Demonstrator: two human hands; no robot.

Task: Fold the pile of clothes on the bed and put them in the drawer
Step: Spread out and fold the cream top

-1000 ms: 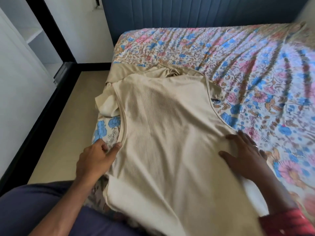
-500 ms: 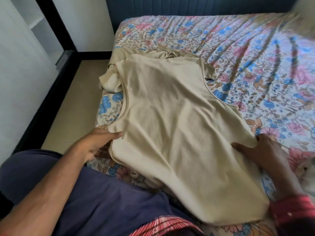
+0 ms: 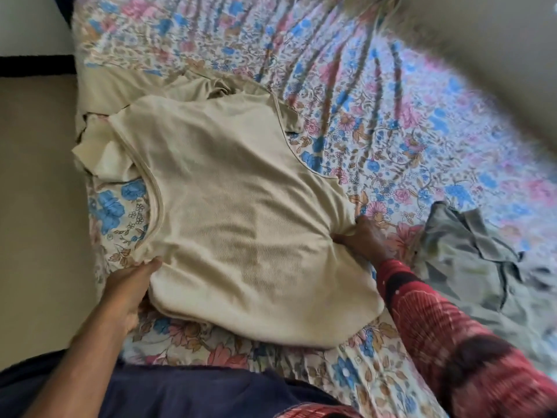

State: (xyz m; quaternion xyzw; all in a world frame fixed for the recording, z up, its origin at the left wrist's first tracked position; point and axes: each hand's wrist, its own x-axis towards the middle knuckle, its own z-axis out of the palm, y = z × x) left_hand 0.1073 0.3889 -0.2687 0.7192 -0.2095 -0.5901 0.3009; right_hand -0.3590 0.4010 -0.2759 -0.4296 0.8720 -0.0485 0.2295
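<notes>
Both hands have drawn in along the cream top (image 3: 238, 212) since a moment ago, the left hand (image 3: 131, 285) pinching its near-left edge and the right hand (image 3: 366, 239) bunching cloth at its right side. It lies spread on the floral bedsheet (image 3: 376, 116), with a grey-green garment (image 3: 482, 260) crumpled to the right.

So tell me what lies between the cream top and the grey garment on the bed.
In the head view, the right hand gripping the cream top's edge, its red patterned sleeve, and floral bedsheet before the grey garment.
</notes>
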